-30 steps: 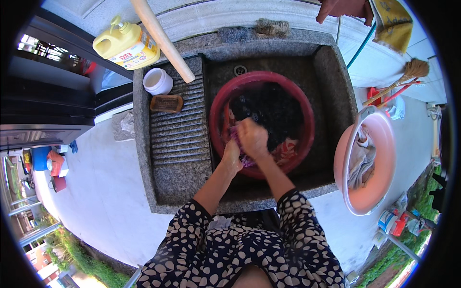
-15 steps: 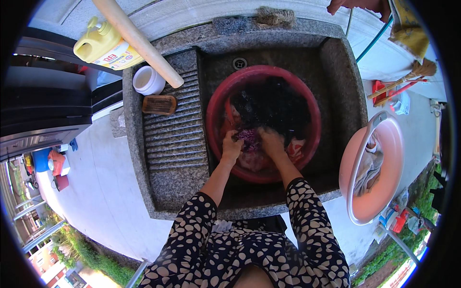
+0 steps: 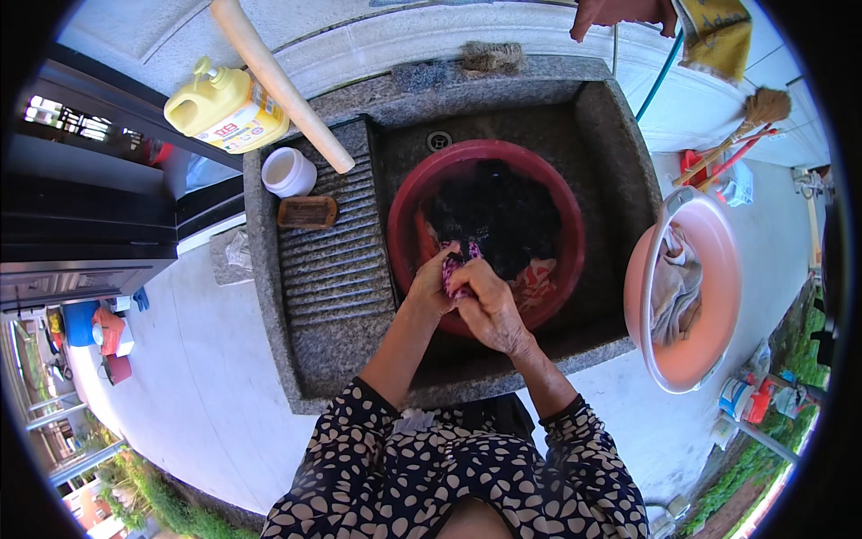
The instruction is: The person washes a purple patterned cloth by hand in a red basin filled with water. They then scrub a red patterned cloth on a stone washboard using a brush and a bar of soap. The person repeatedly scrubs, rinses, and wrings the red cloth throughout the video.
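Note:
A bunched purple patterned cloth is gripped between my two hands over the near side of a red basin. My left hand is closed around its left side, and my right hand is closed on its right side, close beside the left. Dark clothes lie soaking in the basin's water. A red-and-white patterned cloth shows at the basin's near right, partly under water. The cloth's lower end is mostly hidden by my fingers.
The basin stands in a stone sink with a ridged washboard on the left. A wooden scrub brush, white tub, yellow pump jug and wooden rod are there. Right of the sink is a pink basin holding grey cloth.
Both hands have come up out of the water with the purple cloth and drawn together around it. The view has shifted slightly.

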Demonstrator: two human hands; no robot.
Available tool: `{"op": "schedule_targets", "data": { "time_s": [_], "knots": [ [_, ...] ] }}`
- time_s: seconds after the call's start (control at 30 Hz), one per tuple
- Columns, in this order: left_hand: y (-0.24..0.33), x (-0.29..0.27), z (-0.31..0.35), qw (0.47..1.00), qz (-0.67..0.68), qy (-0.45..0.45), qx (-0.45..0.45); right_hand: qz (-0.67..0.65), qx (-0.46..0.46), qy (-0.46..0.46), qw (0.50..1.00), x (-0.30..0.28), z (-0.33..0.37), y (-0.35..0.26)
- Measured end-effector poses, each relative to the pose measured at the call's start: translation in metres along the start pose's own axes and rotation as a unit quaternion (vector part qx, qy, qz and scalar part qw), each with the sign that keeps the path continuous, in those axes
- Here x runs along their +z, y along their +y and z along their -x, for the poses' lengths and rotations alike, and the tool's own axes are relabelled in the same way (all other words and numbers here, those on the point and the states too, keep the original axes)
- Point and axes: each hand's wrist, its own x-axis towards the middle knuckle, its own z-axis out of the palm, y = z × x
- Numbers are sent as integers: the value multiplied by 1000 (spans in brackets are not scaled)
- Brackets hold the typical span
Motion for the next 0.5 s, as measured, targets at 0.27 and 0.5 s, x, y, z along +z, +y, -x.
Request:
{"op": "schedule_targets", "data": {
  "time_s": [0.27,0.5],
  "knots": [
    [-32,66,45,990,-53,-6,133,-195,163,209,944,-5,-22,23],
    [-26,74,61,990,-38,-93,98,-494,335,83,798,-7,-11,35]
  ]
}}
